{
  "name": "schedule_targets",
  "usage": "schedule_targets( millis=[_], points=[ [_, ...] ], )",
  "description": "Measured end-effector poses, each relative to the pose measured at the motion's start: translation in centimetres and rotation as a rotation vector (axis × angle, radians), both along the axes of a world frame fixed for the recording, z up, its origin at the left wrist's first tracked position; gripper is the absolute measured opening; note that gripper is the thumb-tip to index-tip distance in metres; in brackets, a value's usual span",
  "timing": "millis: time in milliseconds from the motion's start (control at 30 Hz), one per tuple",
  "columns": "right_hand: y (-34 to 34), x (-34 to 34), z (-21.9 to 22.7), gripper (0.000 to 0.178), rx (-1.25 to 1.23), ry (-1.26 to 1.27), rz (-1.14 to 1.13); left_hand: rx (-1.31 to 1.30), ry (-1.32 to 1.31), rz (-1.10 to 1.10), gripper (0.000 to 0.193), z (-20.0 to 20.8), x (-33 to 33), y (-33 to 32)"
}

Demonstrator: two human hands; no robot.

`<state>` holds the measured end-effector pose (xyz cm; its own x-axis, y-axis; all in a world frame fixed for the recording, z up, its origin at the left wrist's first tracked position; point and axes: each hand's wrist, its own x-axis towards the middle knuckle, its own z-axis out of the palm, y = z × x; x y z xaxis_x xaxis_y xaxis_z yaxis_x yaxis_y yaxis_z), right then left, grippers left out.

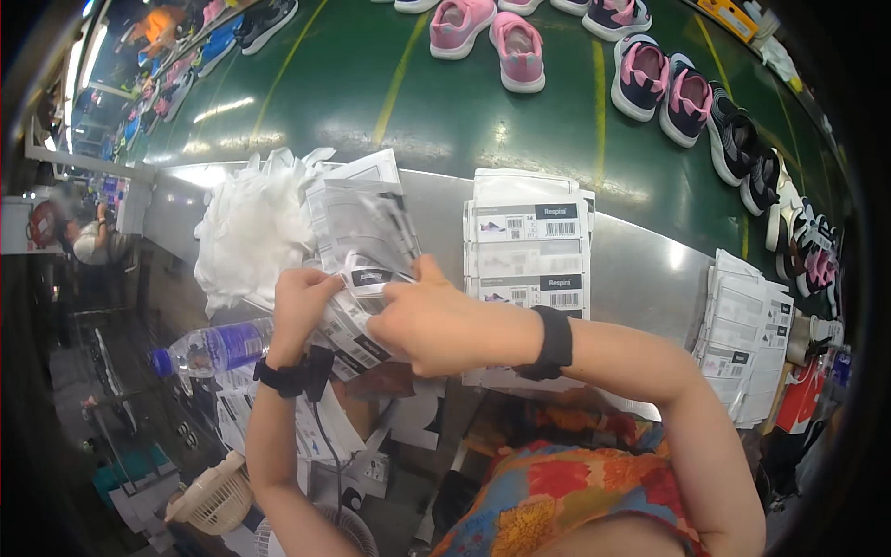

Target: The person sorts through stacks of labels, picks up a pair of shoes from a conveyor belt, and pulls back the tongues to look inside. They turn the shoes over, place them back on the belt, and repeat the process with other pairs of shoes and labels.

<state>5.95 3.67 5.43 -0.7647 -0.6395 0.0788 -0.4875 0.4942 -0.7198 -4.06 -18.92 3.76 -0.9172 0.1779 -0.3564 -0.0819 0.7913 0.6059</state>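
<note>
My left hand [304, 302] pinches the left edge of a printed label sheet [353, 339] between thumb and fingers. From the other side my right hand [432, 320] is closed on the same sheet, knuckles up, covering part of it. Behind both hands lie white and greyish sheets [357, 209], partly smeared by motion. A heap of crumpled white tissue-like pieces [251, 223] sits left of them on the metal table. Right of my right hand stands a neat stack of label sheets [529, 255] with barcodes and small shoe pictures.
A green conveyor belt [325, 84] with yellow lines carries pink shoes [518, 56] and dark sneakers [640, 79]. A water bottle [218, 348] lies by my left wrist. More label sheets [738, 343] are stacked at far right. A fan [212, 497] stands below left; another person [91, 237] is beyond.
</note>
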Motion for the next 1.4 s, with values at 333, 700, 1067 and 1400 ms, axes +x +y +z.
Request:
schedule_targets(
  millis=[333,700,1067,1400],
  points=[
    [3.3,1.3,-2.9,0.011,-0.257,-0.337,-0.276,0.258,0.108,0.188,0.026,-3.6,-0.5,-0.2],
    [10.8,7.1,-1.2,0.036,-0.307,0.097,-0.463,-0.336,-0.077,-0.29,0.041,-1.0,1.2,2.4],
    [36.9,11.4,2.7,0.056,0.265,0.088,-1.252,-0.517,0.512,-0.434,0.054,2.8,-4.6,0.0],
    [39.4,0.5,-2.3,0.075,0.775,-0.052,-1.005,-0.208,0.804,-0.515,0.092,-1.6,-15.5,33.7]
  ],
)
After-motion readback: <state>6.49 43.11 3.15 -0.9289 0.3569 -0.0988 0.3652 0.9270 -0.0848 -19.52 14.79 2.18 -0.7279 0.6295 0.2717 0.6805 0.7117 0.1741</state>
